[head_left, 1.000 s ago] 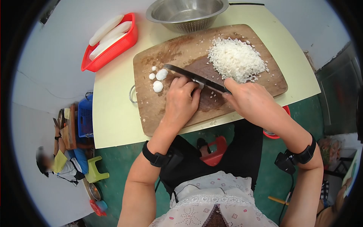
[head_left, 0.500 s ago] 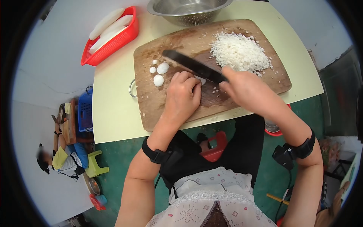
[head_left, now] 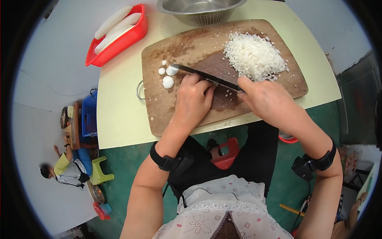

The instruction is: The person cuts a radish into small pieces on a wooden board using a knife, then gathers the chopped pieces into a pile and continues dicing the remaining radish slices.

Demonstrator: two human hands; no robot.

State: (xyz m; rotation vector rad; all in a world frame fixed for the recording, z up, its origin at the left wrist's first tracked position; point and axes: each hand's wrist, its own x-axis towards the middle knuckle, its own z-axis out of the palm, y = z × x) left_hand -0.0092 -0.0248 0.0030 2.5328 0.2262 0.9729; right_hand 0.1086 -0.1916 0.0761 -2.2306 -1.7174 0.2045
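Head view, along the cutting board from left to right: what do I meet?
Board handle → white round slices → left hand → right hand gripping the knife → diced white pile.

**Bright, even light under a fisheye lens**

Soft daylight fills the scene; shadows are faint. The steel bowl (head_left: 201, 10) shows mild glare. Edges bend strongly and end in a black vignette. The centre is sharp, the periphery slightly smeared.

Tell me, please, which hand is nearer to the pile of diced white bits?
Right. The right hand grips the knife just below the pile; the left hand lies farther left, beyond the blade.
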